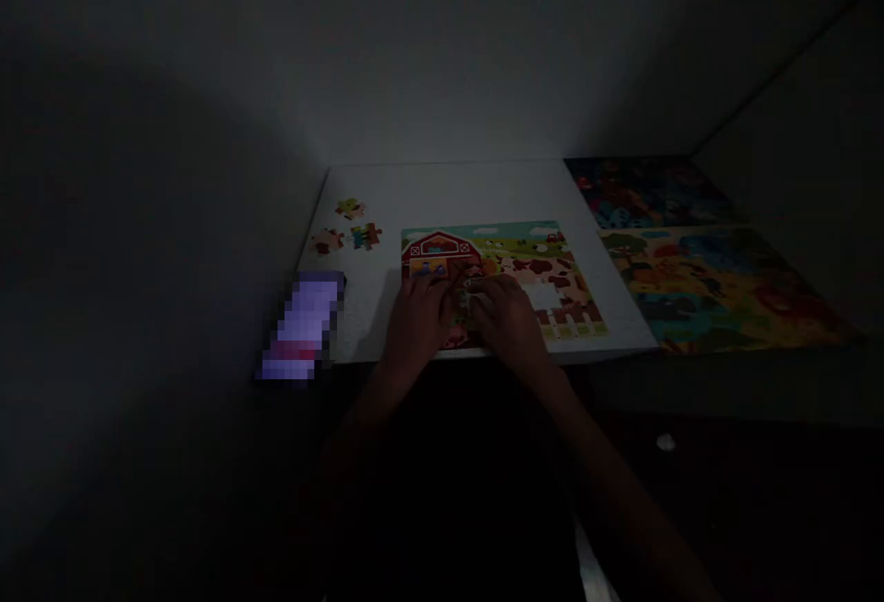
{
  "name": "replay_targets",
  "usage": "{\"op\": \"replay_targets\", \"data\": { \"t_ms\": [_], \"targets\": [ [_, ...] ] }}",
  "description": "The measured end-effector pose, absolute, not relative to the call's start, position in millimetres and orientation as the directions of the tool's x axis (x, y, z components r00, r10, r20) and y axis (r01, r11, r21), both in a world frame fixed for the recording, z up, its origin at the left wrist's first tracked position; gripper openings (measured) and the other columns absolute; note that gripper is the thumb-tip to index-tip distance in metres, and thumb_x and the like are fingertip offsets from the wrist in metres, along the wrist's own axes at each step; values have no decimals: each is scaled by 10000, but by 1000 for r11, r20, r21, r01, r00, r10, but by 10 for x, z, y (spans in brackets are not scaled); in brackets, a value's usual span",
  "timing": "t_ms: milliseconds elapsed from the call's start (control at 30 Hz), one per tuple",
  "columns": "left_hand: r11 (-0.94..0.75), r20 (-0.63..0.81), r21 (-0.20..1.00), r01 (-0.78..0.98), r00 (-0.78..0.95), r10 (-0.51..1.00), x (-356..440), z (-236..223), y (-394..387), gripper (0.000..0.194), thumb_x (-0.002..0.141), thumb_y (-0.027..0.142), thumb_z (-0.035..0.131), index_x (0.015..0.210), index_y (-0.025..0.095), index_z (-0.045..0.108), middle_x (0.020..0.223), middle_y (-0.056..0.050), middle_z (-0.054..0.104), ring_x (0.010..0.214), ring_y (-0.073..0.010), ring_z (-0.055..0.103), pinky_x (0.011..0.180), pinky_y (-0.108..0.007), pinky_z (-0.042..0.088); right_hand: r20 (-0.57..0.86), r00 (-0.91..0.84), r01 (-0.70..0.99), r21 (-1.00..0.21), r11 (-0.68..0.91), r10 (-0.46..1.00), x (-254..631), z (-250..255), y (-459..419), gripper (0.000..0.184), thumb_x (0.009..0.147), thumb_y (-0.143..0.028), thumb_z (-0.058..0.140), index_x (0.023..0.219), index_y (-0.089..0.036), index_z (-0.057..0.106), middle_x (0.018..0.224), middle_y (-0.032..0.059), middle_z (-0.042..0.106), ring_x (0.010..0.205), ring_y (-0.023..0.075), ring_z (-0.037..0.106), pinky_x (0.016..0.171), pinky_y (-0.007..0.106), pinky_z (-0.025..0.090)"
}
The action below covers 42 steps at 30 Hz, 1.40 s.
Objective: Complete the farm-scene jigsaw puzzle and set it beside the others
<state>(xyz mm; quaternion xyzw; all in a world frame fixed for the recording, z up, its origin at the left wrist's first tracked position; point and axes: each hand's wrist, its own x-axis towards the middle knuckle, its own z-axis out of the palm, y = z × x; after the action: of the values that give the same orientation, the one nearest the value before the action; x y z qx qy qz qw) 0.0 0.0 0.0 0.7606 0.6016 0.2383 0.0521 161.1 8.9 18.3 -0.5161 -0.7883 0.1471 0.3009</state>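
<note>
A jigsaw puzzle with a red barn, cows and a white fence lies on the white table. A pale gap shows in its lower right part, beside my right hand. My left hand rests on the puzzle's lower left, fingers stretched forward over the barn. Close beside it, my right hand is bent over the puzzle's middle, fingertips and thumb drawn together. Dim light hides whatever is between those fingers. At the table's left lie loose puzzle pieces: a green-and-pink piece, a pinkish piece and a joined-looking teal-and-brown cluster.
A phone with a blurred, lit screen lies at the table's left edge. To the right are a yellow-and-green animal picture and a darker blue-and-red picture. Walls stand behind the white table. A small white object is lower right.
</note>
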Motion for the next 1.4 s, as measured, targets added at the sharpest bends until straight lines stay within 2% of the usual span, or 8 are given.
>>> {"op": "replay_targets", "data": {
  "t_ms": [133,267,400,567,833,1067,1200,1400],
  "targets": [
    [-289,299,388,875,177,938,-19,-17,20,285,985,236,474,1184,172,668,1234,-106,648,1181,-266,544,1066,-450,454,268,-227,819,-467,333,936,1552,-36,110,251,943,-290,521,1095,-191,694,1129,136,684,1079,291,576,934,436,440],
    [-276,275,391,878,174,946,-20,-6,36,291,1000,263,458,1163,157,676,1205,-110,660,1156,-262,558,1056,-440,454,279,-224,812,-477,337,934,1565,-46,68,265,952,-343,523,1098,-214,703,1159,124,675,1092,291,566,935,441,438],
    [-273,268,348,897,184,946,1,33,40,289,1000,268,444,1146,177,676,1182,-98,661,1123,-264,564,1026,-448,473,264,-227,792,-510,336,937,1581,-44,74,262,948,-318,509,1092,-219,703,1178,110,675,1102,292,561,940,450,437],
    [-239,208,295,925,182,961,26,87,38,289,977,236,448,1158,164,660,1215,-122,635,1116,-288,560,1004,-466,481,254,-212,822,-476,313,944,1552,-34,68,310,936,-255,492,1181,-217,678,1242,118,651,1106,308,542,930,466,433],
    [-171,208,343,924,103,973,90,44,50,292,995,280,432,1157,144,634,1262,-148,608,1196,-310,538,1036,-495,451,267,-219,845,-429,319,938,1540,-41,62,389,935,-217,472,1276,-258,654,1203,129,638,1078,311,528,902,479,443],
    [-237,205,290,927,181,962,73,98,34,261,1000,264,432,1120,157,637,1209,-118,638,1170,-276,562,1030,-450,461,210,-221,875,-388,289,952,1516,-40,68,425,955,-243,446,1353,-267,592,1245,159,589,1102,339,494,894,512,426],
    [-225,171,222,949,189,967,101,159,33,292,995,266,446,1165,120,633,1209,-139,644,1161,-286,576,1037,-452,459,227,-223,868,-396,299,948,1511,-50,72,446,957,-254,434,1384,-270,564,1266,166,576,1124,355,478,901,534,423],
    [-213,139,218,952,186,973,108,201,61,310,991,218,428,1222,151,625,1256,-115,642,1194,-268,572,1040,-422,469,196,-205,884,-384,267,959,1514,-13,78,433,957,-254,437,1360,-267,596,1249,154,597,1116,338,483,894,490,417]
  ]
}}
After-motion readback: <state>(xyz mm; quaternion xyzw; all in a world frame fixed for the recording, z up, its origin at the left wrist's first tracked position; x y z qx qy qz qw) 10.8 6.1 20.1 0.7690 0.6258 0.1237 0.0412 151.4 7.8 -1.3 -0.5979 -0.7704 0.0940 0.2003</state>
